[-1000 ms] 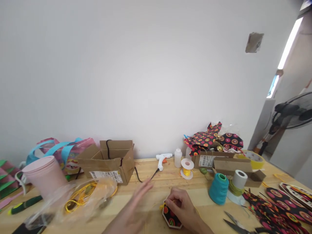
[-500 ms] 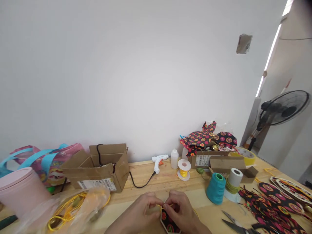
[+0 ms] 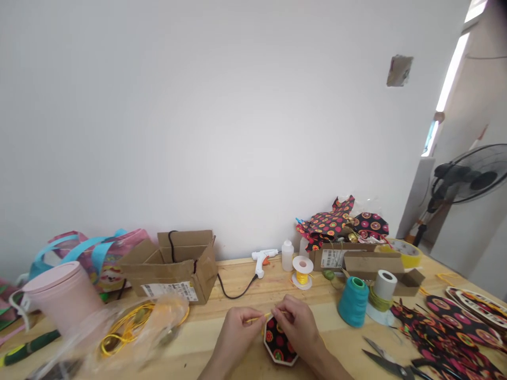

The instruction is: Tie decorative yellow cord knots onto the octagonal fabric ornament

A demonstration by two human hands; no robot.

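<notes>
My left hand (image 3: 234,328) and my right hand (image 3: 298,328) meet low in the middle of the view, over the wooden table (image 3: 253,295). Both pinch a thin yellow cord (image 3: 257,318) stretched between them. Under my right hand lies an octagonal piece (image 3: 279,345) covered in black cloth with red and orange dots; the fingers hide its top edge. The cord seems to run to that piece, but I cannot tell how it is fixed.
Open cardboard box (image 3: 174,264), pink tub (image 3: 63,295) and a clear bag of yellow cord (image 3: 130,327) at left. White glue gun (image 3: 263,258), small bottle (image 3: 287,255), yellow spool (image 3: 303,270), teal thread cone (image 3: 352,295), scissors (image 3: 388,359) and patterned cloth pieces (image 3: 447,327) at right. Fan (image 3: 467,179) beyond.
My left hand came in from an open, blurred sweep and closed on the yellow cord. Both hands now hold the cord apart a little above the octagonal piece.
</notes>
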